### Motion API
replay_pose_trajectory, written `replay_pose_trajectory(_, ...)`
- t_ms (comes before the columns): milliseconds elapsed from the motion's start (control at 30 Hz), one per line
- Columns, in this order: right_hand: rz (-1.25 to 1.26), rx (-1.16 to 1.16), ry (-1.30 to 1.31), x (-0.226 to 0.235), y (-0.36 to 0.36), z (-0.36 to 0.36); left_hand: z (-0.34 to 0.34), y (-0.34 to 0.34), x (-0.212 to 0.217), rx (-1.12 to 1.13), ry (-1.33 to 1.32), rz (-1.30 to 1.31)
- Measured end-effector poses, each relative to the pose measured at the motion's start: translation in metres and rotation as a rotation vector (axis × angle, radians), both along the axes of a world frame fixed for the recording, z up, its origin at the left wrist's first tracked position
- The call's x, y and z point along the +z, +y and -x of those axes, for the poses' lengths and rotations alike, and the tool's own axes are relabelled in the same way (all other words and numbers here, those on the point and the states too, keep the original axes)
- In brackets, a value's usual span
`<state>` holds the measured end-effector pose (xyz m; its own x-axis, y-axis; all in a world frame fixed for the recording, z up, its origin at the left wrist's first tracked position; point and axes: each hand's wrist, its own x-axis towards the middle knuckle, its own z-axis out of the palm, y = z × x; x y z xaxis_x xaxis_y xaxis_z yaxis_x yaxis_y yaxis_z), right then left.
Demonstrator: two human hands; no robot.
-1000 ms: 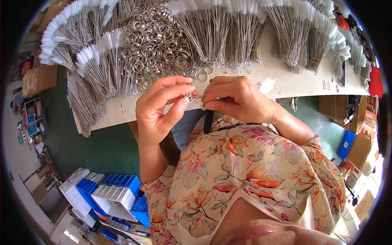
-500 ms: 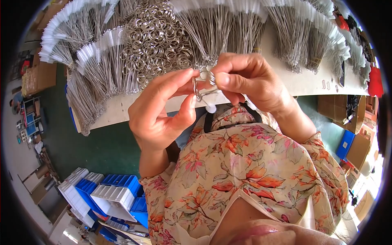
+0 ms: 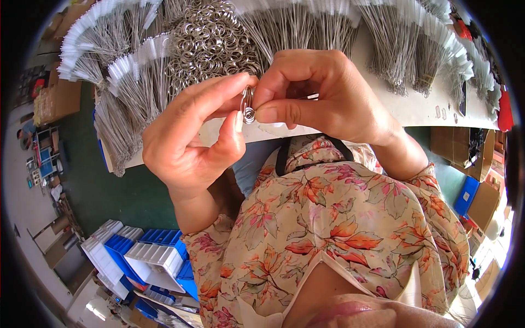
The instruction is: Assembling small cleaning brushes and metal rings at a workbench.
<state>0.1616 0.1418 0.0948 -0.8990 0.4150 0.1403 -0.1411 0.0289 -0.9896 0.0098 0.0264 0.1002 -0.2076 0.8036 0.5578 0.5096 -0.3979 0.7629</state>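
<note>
Above the table's near edge my two hands meet. My left hand (image 3: 191,134) pinches a silver metal key ring (image 3: 245,97) between thumb and fingertips, the ring standing on edge. My right hand (image 3: 322,95) is closed, thumb against curled forefinger, on small coiled wire loops (image 3: 250,115) that touch the ring. They look like the looped ends of thin wire brushes; the rest of them is hidden behind my right fingers. Beyond my hands lies a large heap of silver rings (image 3: 213,46).
Bundles of wire brushes (image 3: 134,82) with white bristles flank the heap on the pale tabletop (image 3: 377,104); more bundles (image 3: 396,49) spread to the right. Blue and white plastic bins (image 3: 158,257) stand on the green floor at lower left. Cardboard boxes (image 3: 451,147) sit at the right.
Both hands have shifted left and the right one has turned inward. The wire loops now press against the ring. A white brush tip that hung below the hands no longer shows.
</note>
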Motion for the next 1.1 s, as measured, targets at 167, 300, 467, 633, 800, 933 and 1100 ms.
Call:
replay_pose_trajectory(167, 0.143, 0.094, -0.055, 0.004, 0.006, -0.004, 0.009, 0.002, 0.014, -0.087, -0.045, 0.159)
replay_pose_trajectory(300, 0.234, 0.146, -0.115, 0.013, 0.006, -0.003, 0.010, 0.004, 0.009, -0.050, 0.010, 0.128)
replay_pose_trajectory(467, 0.256, 0.162, -0.098, 0.008, 0.006, -0.001, 0.011, -0.002, 0.006, -0.294, -0.889, 0.351)
replay_pose_trajectory(633, 0.236, 0.103, -0.088, 0.008, 0.010, 0.005, 0.008, -0.004, 0.015, 0.056, -0.025, 0.340)
replay_pose_trajectory(800, 0.213, 0.090, -0.037, 0.004, 0.004, 0.010, 0.013, -0.006, 0.007, -0.133, -0.712, 0.326)
replay_pose_trajectory(933, 0.213, 0.106, -0.044, 0.005, 0.002, 0.013, 0.007, -0.010, 0.019, 0.031, -0.303, 0.334)
replay_pose_trajectory(1100, 0.321, 0.153, 0.018, 0.006, -0.008, 0.019, 0.013, -0.011, 0.005, -0.003, -0.431, 0.021)
